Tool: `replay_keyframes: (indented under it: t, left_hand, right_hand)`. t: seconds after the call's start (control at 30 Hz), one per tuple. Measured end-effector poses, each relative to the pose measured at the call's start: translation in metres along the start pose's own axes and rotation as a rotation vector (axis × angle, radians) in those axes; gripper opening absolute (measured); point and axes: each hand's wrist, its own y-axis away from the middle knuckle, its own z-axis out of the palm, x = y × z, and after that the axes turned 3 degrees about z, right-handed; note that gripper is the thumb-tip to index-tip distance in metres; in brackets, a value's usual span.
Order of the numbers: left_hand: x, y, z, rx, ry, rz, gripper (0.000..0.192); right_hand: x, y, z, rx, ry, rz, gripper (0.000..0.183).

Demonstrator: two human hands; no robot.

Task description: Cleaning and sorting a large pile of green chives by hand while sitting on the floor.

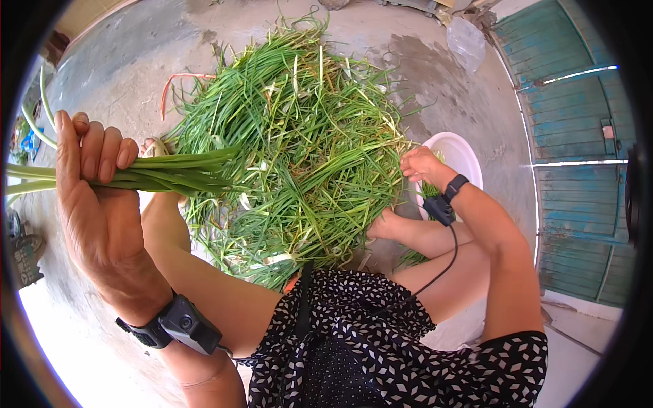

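My left hand [97, 183] is raised at the left of the view, its fingers closed round a bunch of long green leafy stalks [173, 171]. Their pale ends stick out to the left and the green leaves point right. A big heap of similar green leaves [306, 143], with paler and yellowed pieces mixed in, lies on the floor between my legs. At the heap's right edge is my right hand [422, 164], fingers bent, beside and partly over a pale pink plastic basin [472, 158] that holds more green stalks. Whether those fingers pinch anything cannot be told.
My bare legs flank the heap. A red strip [166, 94] lies on the concrete floor at the upper left. A clear plastic bag [465, 43] is at the upper right, near a weathered green door [571, 122]. A dark crate [25, 260] stands at the far left.
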Motion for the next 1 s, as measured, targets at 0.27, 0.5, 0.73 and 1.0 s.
replay_keyframes:
  t: [0.27, 0.5, 0.73, 1.0]
  left_hand:
    - [-0.002, -0.007, -0.009, -0.039, 0.086, -0.152, 0.018]
    - [-0.005, -0.013, -0.003, -0.091, 0.045, -0.164, 0.018]
    - [-0.036, -0.011, 0.023, -0.052, 0.129, -0.301, 0.019]
    - [-0.066, 0.017, 0.059, -0.239, -0.345, -0.283, 0.023]
  right_hand:
    - [0.008, -0.095, 0.074, 0.364, -0.266, 0.189, 0.025]
    - [0.055, -0.148, 0.041, 0.085, -0.569, 0.286, 0.014]
    - [-0.03, -0.044, -0.023, 0.162, -0.776, 0.004, 0.014]
    - [-0.134, 0.131, -0.072, -0.084, -0.55, -0.611, 0.014]
